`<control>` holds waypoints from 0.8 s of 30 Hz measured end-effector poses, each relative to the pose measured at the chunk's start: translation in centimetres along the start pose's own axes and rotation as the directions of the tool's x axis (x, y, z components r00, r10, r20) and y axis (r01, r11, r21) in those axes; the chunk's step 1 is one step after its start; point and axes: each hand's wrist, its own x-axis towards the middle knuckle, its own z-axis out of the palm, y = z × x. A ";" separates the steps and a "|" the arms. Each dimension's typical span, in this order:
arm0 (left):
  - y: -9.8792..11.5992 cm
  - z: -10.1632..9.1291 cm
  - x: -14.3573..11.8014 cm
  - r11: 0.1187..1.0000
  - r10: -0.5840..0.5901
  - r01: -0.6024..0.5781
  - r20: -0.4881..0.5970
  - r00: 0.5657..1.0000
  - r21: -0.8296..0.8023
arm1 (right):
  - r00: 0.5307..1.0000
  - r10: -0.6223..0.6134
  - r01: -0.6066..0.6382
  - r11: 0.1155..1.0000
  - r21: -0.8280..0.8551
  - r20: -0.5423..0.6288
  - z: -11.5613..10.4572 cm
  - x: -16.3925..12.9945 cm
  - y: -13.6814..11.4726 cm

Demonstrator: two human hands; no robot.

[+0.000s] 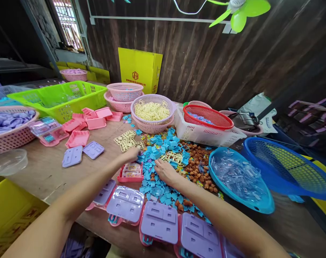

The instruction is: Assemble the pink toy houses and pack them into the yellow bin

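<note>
Nearest the camera, the left forearm (79,190) and right forearm (222,211) reach in from the bottom corners. I follow them to the grip. The left hand (131,155) is curled at the left edge of the blue pieces (157,190), just behind the pink tray (129,180); its fingertips are hidden, so I cannot tell whether it pinches anything. The right hand (167,172) has its fingers bent down onto the same heap, and I cannot tell if a piece is caught there.

For clean picking, I would keep both touches light and shallow, lift single blue pieces from the top, and steer clear of the cream frames (175,157) beside the right hand, which could snag.

The tray holds printed packets (132,167). Brown pieces (199,163) spread right of the heap, and purple-lidded cases (159,223) line the near table edge.
</note>
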 end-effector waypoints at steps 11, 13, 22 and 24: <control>-1.2 -0.8 1.1 0.995 -0.075 0.074 -0.016 0.997 -0.061 | 0.986 0.165 -0.155 0.966 0.207 -0.031 0.2 -0.4 0.0; -0.7 -0.7 1.5 0.998 -0.045 0.045 -0.017 0.999 -0.047 | 0.974 0.222 -0.198 0.933 0.301 -0.048 0.1 -0.7 0.2; 1.1 0.0 3.6 0.999 -0.038 0.037 0.060 0.997 0.010 | 0.922 0.381 -0.230 0.688 0.689 -0.072 -1.7 -3.8 0.3; 0.9 -0.2 3.8 0.999 -0.037 0.037 0.080 0.996 -0.008 | 0.917 0.391 -0.207 0.629 0.750 -0.074 -2.5 -5.4 0.3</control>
